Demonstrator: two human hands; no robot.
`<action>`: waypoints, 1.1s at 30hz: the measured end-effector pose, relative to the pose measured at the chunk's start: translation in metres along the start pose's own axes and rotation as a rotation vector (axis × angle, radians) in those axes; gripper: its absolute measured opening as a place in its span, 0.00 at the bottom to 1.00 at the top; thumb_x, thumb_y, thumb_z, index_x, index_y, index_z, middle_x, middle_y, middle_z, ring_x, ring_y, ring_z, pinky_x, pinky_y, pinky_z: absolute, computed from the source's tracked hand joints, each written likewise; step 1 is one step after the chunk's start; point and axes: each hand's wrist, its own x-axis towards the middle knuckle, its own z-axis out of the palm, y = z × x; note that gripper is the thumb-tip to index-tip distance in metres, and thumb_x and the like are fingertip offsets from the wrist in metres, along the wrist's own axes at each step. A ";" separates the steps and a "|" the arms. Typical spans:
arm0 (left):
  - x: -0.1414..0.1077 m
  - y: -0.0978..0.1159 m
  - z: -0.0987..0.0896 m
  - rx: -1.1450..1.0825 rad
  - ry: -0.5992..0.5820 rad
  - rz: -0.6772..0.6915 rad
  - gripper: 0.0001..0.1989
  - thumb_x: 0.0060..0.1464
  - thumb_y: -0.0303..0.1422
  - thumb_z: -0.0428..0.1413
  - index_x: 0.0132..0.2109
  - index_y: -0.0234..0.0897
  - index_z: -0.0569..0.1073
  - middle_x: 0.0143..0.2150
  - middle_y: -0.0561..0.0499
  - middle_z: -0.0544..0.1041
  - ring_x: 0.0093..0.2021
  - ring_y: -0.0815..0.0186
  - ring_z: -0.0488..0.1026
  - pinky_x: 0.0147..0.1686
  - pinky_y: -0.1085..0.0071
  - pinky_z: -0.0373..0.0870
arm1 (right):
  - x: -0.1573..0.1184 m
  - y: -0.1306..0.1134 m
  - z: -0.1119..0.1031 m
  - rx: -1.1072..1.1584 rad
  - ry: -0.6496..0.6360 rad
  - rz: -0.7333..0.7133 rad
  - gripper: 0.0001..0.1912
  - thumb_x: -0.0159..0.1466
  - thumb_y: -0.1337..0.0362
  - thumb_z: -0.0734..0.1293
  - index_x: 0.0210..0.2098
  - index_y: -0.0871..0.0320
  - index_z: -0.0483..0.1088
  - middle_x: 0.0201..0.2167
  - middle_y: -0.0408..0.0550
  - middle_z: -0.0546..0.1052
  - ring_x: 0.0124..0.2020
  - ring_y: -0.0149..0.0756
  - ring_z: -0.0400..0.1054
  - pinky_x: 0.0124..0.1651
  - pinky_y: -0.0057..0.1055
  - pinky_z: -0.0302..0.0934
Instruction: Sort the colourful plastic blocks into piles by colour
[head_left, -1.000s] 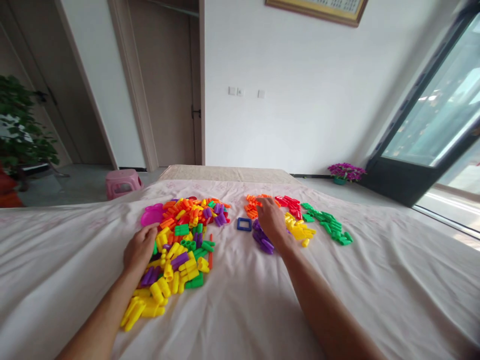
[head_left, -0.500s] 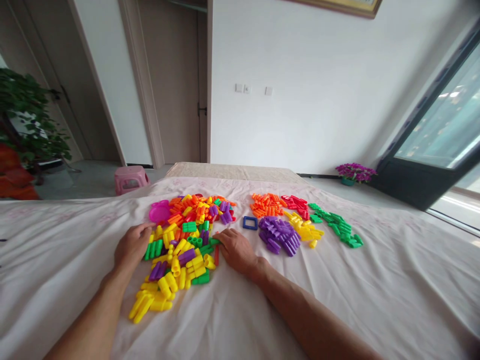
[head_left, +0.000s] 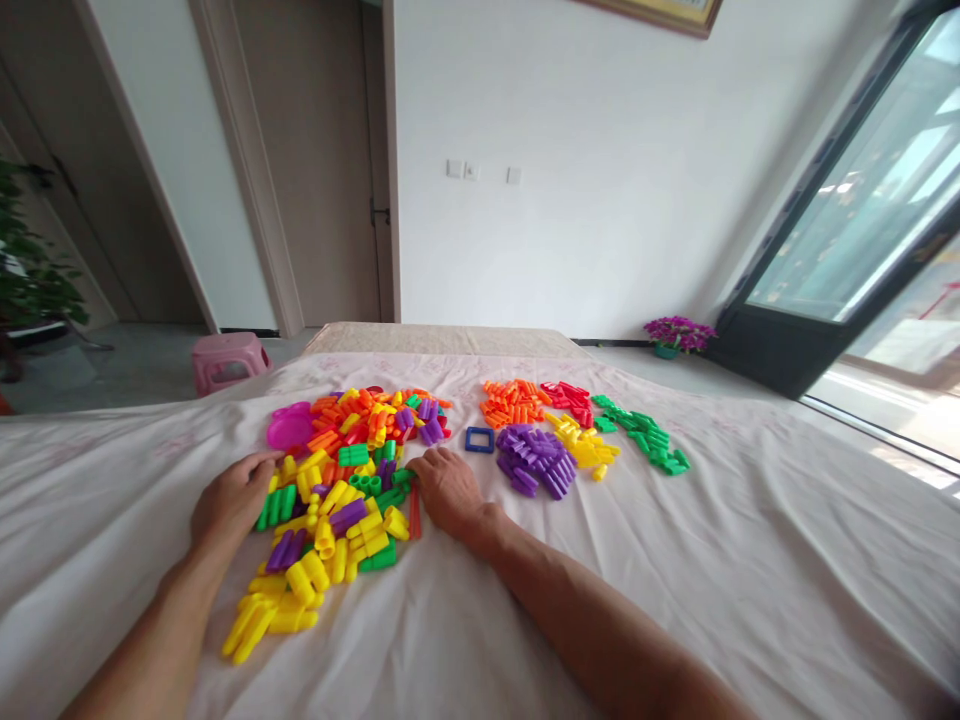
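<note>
A mixed pile of plastic building blocks (head_left: 349,515), mostly yellow with green, purple, orange and red ones, lies on the cloth between my hands. My left hand (head_left: 232,500) rests at the pile's left edge with its fingers bent together, beside a ribbed green block (head_left: 277,508). What its fingertips hold, if anything, is hidden. At the right edge of the pile, my right hand (head_left: 450,490) has its fingers closed at the end of a green block (head_left: 403,476). Just below those fingers is a reddish block (head_left: 415,513).
Blocks sorted by colour lie farther right: orange (head_left: 513,404), red (head_left: 571,402), purple (head_left: 536,461), yellow (head_left: 583,442) and green (head_left: 649,435). A blue square frame (head_left: 480,440) sits near my right hand. A magenta round piece (head_left: 289,428) borders the pile's far left.
The camera has turned a little to the right, so everything appears farther left. Both hands stay at nearly the same places on the pile.
</note>
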 end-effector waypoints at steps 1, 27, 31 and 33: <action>0.000 0.000 0.000 -0.004 -0.012 -0.007 0.25 0.61 0.45 0.42 0.53 0.42 0.77 0.49 0.45 0.80 0.43 0.55 0.76 0.38 0.67 0.67 | 0.000 0.000 0.000 -0.009 0.003 0.005 0.09 0.69 0.66 0.61 0.45 0.55 0.72 0.41 0.48 0.75 0.45 0.38 0.65 0.46 0.31 0.58; 0.004 -0.005 0.001 0.033 -0.036 -0.058 0.26 0.60 0.48 0.42 0.54 0.45 0.77 0.48 0.45 0.80 0.41 0.55 0.74 0.36 0.67 0.66 | -0.123 0.271 -0.102 -0.230 0.328 1.193 0.24 0.66 0.53 0.59 0.55 0.57 0.71 0.53 0.60 0.73 0.54 0.51 0.66 0.51 0.40 0.58; 0.005 -0.005 0.002 0.052 -0.046 -0.066 0.26 0.59 0.49 0.43 0.54 0.45 0.76 0.49 0.45 0.80 0.42 0.54 0.74 0.37 0.66 0.66 | -0.165 0.304 -0.090 -0.321 0.396 1.293 0.38 0.64 0.47 0.60 0.66 0.63 0.57 0.65 0.66 0.59 0.65 0.57 0.52 0.62 0.46 0.50; 0.006 -0.005 0.002 0.051 -0.052 -0.067 0.26 0.59 0.48 0.43 0.54 0.45 0.76 0.50 0.45 0.80 0.42 0.54 0.74 0.36 0.66 0.66 | -0.177 0.316 -0.086 -0.267 0.321 1.337 0.45 0.60 0.42 0.62 0.67 0.64 0.53 0.67 0.68 0.54 0.68 0.60 0.47 0.64 0.48 0.48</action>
